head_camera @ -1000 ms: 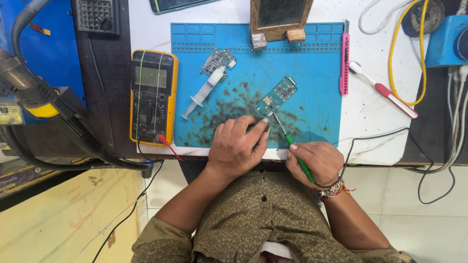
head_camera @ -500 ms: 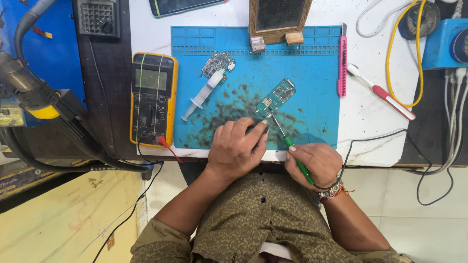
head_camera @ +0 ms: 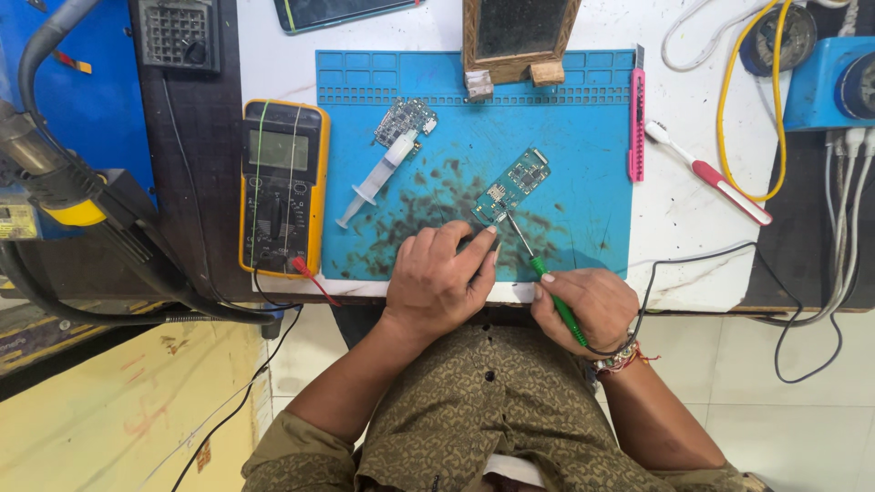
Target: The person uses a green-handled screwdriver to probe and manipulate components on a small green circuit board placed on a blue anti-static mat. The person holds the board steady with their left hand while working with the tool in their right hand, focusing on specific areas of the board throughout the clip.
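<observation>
Left hand (head_camera: 437, 278) lying palm down on the stained blue work mat (head_camera: 583, 146), fingers curled together, forefinger stretched to the near corner of a small green circuit board (head_camera: 512, 185) and pressing it flat. Right hand (head_camera: 588, 305) closed in a pen grip round a green-handled soldering iron (head_camera: 545, 278), metal tip resting on the same near end of the board, just beside the left forefinger. Black cable (head_camera: 702, 260) running from the rear of the handle, past the right wrist with its beaded bracelet (head_camera: 620, 358), and off to the right.

Beyond the left hand, further up the mat: a clear syringe (head_camera: 374, 179) lying aslant, nozzle end touching a second, greyer circuit board (head_camera: 406, 121). To the left of the left hand, a yellow-cased multimeter (head_camera: 281, 187) at the mat's edge, red probe lead (head_camera: 305, 271) at its near end. Beyond both hands, at the far edge of the mat, a wooden-framed stand (head_camera: 518, 36). To the right of the right hand and further away: a pink utility knife (head_camera: 636, 128) along the mat's edge, then a white and red toothbrush (head_camera: 706, 170) well apart on the white table (head_camera: 684, 228).
</observation>
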